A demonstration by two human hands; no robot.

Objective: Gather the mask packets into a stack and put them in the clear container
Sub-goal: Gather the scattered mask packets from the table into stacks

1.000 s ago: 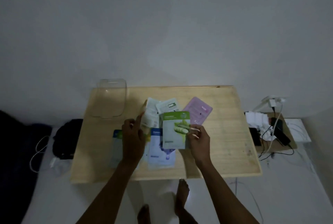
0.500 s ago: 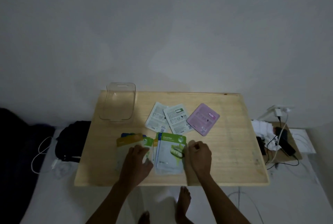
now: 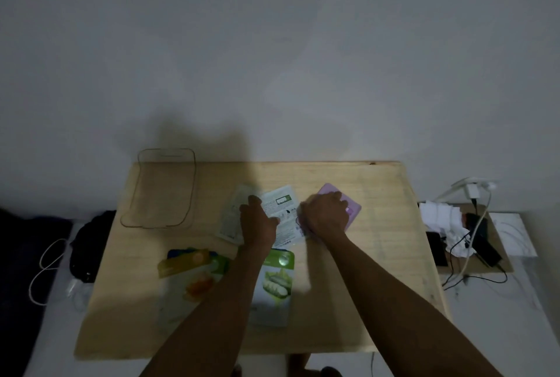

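A: On the bench [image 3: 348, 310], both hands are down on the far packets. Left hand [image 3: 257, 222] sits on the two white packets [image 3: 280, 203], fingers curled; can't tell if it grips them.
B: Right hand?
A: Right hand [image 3: 325, 214] lies on the purple packet [image 3: 353, 210], fingers bent over it; a real grip, can't tell.
B: Rest of the masks?
A: Green cucumber packet [image 3: 275, 282] lies near the front edge under the left forearm, yellow packet [image 3: 191, 270] just beside it, overlapping others.
B: Container?
A: Clear container [image 3: 163, 188] stands at the far left corner, well apart from the packets.
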